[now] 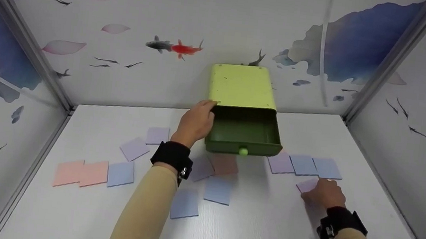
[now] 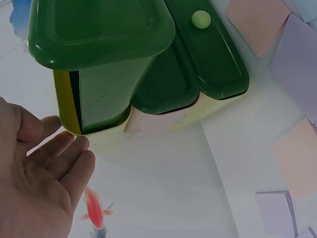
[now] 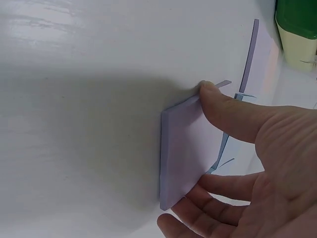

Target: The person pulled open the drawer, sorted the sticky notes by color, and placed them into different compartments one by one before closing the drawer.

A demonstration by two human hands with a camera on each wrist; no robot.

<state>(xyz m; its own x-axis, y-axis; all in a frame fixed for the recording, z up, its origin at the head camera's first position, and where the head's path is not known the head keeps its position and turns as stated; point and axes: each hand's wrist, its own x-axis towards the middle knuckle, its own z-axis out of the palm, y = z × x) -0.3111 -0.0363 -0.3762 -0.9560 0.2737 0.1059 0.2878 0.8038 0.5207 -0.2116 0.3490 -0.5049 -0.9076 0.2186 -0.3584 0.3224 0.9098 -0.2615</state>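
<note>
A small desktop drawer cabinet (image 1: 243, 85) with a yellow-green casing stands against the back wall. Its dark green top drawer (image 1: 244, 148) is pulled out, and the drawer's inside floor shows. My left hand (image 1: 196, 121) touches the upper left front corner of the casing. In the left wrist view, the fingertips and thumb of that hand rest at the casing's edge, with the fingers loosely extended. To the right, my right hand (image 1: 327, 193) pinches a purple sticky note pad (image 3: 190, 141) between thumb and fingers, low over the table. Part of this pad is hidden by the hand.
Blue pads (image 1: 326, 168) and another purple pad (image 1: 281, 163) lie in a row beyond my right hand. Several pink (image 1: 69, 173), blue (image 1: 184, 204) and purple pads (image 1: 134, 149) are spread over the white table's left and middle. Printed panels (image 1: 123, 66) enclose the table's back and sides.
</note>
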